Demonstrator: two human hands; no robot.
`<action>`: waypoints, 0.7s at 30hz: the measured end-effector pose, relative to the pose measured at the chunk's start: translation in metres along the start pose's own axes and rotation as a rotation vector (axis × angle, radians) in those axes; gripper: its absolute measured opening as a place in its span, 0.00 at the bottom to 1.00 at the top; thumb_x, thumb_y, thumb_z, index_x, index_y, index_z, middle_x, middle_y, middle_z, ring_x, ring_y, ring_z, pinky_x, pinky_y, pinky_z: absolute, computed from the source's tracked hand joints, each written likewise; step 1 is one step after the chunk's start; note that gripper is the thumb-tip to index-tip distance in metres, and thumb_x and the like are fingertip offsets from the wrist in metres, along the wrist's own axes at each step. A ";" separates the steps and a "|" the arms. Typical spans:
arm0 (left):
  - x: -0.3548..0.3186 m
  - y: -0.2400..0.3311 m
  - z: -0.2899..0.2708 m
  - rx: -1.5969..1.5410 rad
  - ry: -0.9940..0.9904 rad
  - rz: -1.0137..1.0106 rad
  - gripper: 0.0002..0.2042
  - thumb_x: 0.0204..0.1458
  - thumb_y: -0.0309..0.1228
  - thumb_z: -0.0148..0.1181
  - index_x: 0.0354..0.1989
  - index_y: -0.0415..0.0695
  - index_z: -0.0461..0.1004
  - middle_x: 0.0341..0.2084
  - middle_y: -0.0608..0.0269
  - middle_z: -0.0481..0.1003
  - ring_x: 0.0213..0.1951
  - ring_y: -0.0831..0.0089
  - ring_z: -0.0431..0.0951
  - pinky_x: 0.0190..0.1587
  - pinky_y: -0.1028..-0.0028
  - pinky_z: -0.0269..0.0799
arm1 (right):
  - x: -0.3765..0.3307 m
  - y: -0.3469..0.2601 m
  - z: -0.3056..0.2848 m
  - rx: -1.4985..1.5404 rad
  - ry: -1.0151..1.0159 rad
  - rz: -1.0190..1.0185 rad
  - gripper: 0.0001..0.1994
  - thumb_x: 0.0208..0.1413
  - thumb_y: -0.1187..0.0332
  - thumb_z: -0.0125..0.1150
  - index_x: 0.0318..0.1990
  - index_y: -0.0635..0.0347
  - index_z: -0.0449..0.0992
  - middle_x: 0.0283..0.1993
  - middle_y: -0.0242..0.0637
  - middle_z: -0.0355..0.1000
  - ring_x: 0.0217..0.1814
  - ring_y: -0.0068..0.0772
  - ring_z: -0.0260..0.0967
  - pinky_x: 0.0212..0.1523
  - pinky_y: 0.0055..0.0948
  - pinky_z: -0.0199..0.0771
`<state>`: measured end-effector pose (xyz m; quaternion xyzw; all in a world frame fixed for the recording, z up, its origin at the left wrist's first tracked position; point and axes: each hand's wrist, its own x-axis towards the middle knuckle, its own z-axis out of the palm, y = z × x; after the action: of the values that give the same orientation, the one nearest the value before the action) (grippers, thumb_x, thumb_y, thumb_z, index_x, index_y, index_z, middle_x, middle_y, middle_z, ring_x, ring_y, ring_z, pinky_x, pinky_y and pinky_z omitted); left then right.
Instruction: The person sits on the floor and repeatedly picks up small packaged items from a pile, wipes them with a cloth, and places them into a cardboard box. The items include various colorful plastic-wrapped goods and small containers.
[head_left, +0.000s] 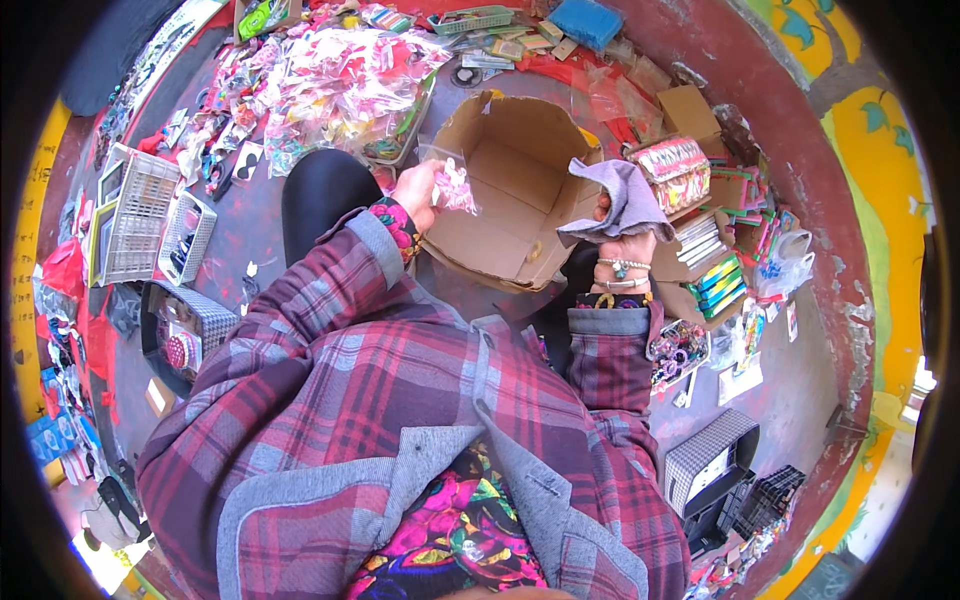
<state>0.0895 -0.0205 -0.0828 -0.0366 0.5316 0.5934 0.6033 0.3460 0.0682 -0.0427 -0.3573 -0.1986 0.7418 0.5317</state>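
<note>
Brown cardboard formed an open box (505, 175), with room for moving between its sides; goods (350, 85) crowded the floor (250, 225) beyond its edges. The left hand (415, 194) had its grip closed on a small clear bag (453, 184) near the box's left side. The right hand (622, 247) gripped a grey cloth (628, 195) near its right. Cloth partly hid that hand; the bag's pink contents were unclear.

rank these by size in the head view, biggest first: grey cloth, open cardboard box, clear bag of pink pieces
1. Open cardboard box
2. Grey cloth
3. Clear bag of pink pieces
</note>
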 end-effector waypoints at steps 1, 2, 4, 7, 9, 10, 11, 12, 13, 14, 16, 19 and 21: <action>0.022 -0.013 -0.007 -0.015 -0.048 -0.029 0.12 0.55 0.28 0.38 0.42 0.36 0.65 0.35 0.52 0.74 0.37 0.59 0.76 0.38 0.56 0.74 | 0.006 -0.003 -0.024 -0.046 -0.186 0.014 0.16 0.58 0.58 0.45 0.48 0.57 0.65 0.41 0.36 0.68 0.38 0.31 0.68 0.39 0.31 0.71; 0.049 -0.032 -0.021 -0.034 -0.077 -0.037 0.12 0.55 0.27 0.37 0.43 0.35 0.65 0.35 0.50 0.73 0.38 0.57 0.76 0.39 0.53 0.74 | 0.008 -0.004 -0.026 0.001 -0.278 0.050 0.16 0.58 0.58 0.45 0.47 0.58 0.66 0.38 0.36 0.69 0.35 0.31 0.67 0.36 0.30 0.70; 0.078 -0.052 -0.023 -0.075 -0.193 -0.171 0.10 0.52 0.24 0.38 0.38 0.34 0.66 0.30 0.51 0.74 0.33 0.57 0.77 0.32 0.57 0.75 | 0.005 -0.012 -0.023 0.042 -0.324 0.068 0.16 0.57 0.58 0.44 0.46 0.59 0.66 0.33 0.38 0.69 0.31 0.30 0.66 0.31 0.28 0.67; 0.116 -0.069 -0.012 -0.012 0.019 -0.208 0.08 0.50 0.22 0.42 0.37 0.36 0.66 0.30 0.52 0.73 0.32 0.59 0.77 0.32 0.58 0.75 | 0.012 -0.015 -0.017 0.074 -0.261 0.091 0.16 0.56 0.57 0.45 0.43 0.60 0.67 0.29 0.39 0.68 0.26 0.31 0.65 0.26 0.27 0.65; 0.151 -0.082 -0.011 0.015 0.076 -0.185 0.07 0.49 0.21 0.44 0.36 0.38 0.66 0.28 0.54 0.73 0.32 0.61 0.76 0.33 0.59 0.75 | 0.006 -0.019 -0.007 0.016 -0.154 0.136 0.17 0.56 0.56 0.46 0.42 0.61 0.68 0.27 0.39 0.68 0.25 0.30 0.65 0.25 0.27 0.65; 0.160 -0.081 -0.005 -0.099 0.061 -0.202 0.06 0.49 0.21 0.44 0.34 0.38 0.67 0.27 0.55 0.73 0.31 0.63 0.76 0.32 0.62 0.74 | 0.003 -0.018 -0.001 0.043 -0.065 0.178 0.17 0.56 0.55 0.47 0.41 0.61 0.68 0.25 0.39 0.67 0.24 0.30 0.64 0.22 0.26 0.64; 0.180 -0.085 -0.004 -0.014 0.106 -0.185 0.07 0.49 0.22 0.45 0.35 0.39 0.68 0.27 0.56 0.73 0.31 0.63 0.76 0.32 0.63 0.73 | 0.003 -0.017 0.000 0.034 -0.094 0.181 0.16 0.56 0.57 0.47 0.40 0.62 0.68 0.25 0.38 0.66 0.23 0.28 0.62 0.19 0.23 0.60; 0.198 -0.088 -0.002 0.070 0.152 -0.172 0.07 0.48 0.23 0.46 0.36 0.40 0.68 0.27 0.57 0.74 0.32 0.64 0.76 0.32 0.64 0.73 | 0.003 -0.016 0.002 0.024 -0.124 0.183 0.15 0.56 0.58 0.48 0.39 0.62 0.67 0.25 0.37 0.64 0.22 0.26 0.60 0.16 0.21 0.57; 0.213 -0.090 0.001 0.094 0.176 -0.172 0.08 0.49 0.23 0.45 0.37 0.41 0.68 0.30 0.58 0.73 0.34 0.64 0.75 0.36 0.63 0.70 | 0.001 -0.017 0.009 -0.033 -0.071 0.209 0.16 0.57 0.57 0.47 0.39 0.62 0.67 0.23 0.37 0.64 0.20 0.26 0.60 0.15 0.20 0.57; 0.227 -0.092 0.003 0.070 0.195 -0.176 0.09 0.49 0.24 0.45 0.39 0.41 0.67 0.32 0.58 0.72 0.37 0.64 0.74 0.40 0.61 0.67 | 0.000 -0.019 0.019 -0.091 -0.020 0.236 0.16 0.57 0.56 0.46 0.39 0.62 0.67 0.21 0.37 0.64 0.17 0.25 0.59 0.13 0.20 0.57; 0.246 -0.094 0.013 -0.043 0.215 -0.191 0.11 0.50 0.24 0.44 0.42 0.41 0.66 0.37 0.58 0.71 0.42 0.64 0.71 0.47 0.59 0.61 | -0.001 -0.019 0.029 -0.178 0.152 0.215 0.18 0.59 0.55 0.42 0.39 0.64 0.67 0.16 0.36 0.64 0.11 0.26 0.58 0.09 0.21 0.56; 0.284 -0.103 0.018 -0.154 0.274 -0.178 0.14 0.51 0.24 0.43 0.47 0.43 0.64 0.42 0.59 0.70 0.47 0.64 0.69 0.55 0.56 0.55 | 0.007 -0.026 0.029 -0.238 0.176 0.307 0.19 0.59 0.54 0.42 0.40 0.64 0.67 0.16 0.37 0.64 0.11 0.26 0.58 0.09 0.22 0.55; 0.309 -0.111 0.015 -0.130 0.283 -0.160 0.14 0.51 0.24 0.43 0.47 0.45 0.64 0.42 0.60 0.70 0.47 0.64 0.68 0.54 0.57 0.56 | 0.009 -0.028 0.018 -0.204 0.156 0.336 0.21 0.57 0.52 0.45 0.43 0.64 0.66 0.17 0.38 0.66 0.09 0.28 0.58 0.08 0.22 0.54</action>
<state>0.0992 0.1664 -0.3523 -0.2010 0.5668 0.5655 0.5643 0.3491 0.0875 -0.0152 -0.4935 -0.1685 0.7662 0.3754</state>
